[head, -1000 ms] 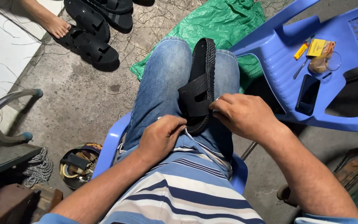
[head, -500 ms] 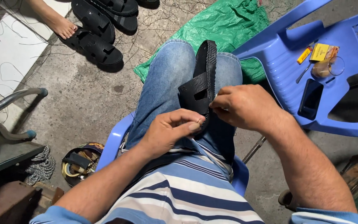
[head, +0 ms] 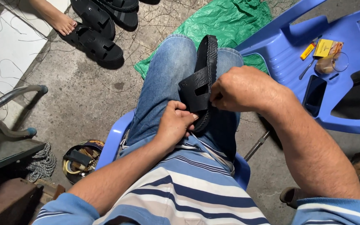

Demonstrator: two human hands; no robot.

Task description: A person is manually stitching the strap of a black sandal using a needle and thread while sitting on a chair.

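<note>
Sandal (head: 203, 79): black, standing on edge along the jeans-clad thighs; best kept braced there.
Right hand (head: 246, 89): fingers closed, pinching the strap.
Left hand (head: 176, 125): fingers curled at the sole's near end; should pull evenly.

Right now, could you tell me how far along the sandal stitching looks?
Done: several finished-looking black sandals lie on the floor. In hand: one sandal stands on edge between the knees, the right hand gripping its strap, the left hand at its heel end with a pale thread trailing. How much stitching is left cannot be seen.
</note>
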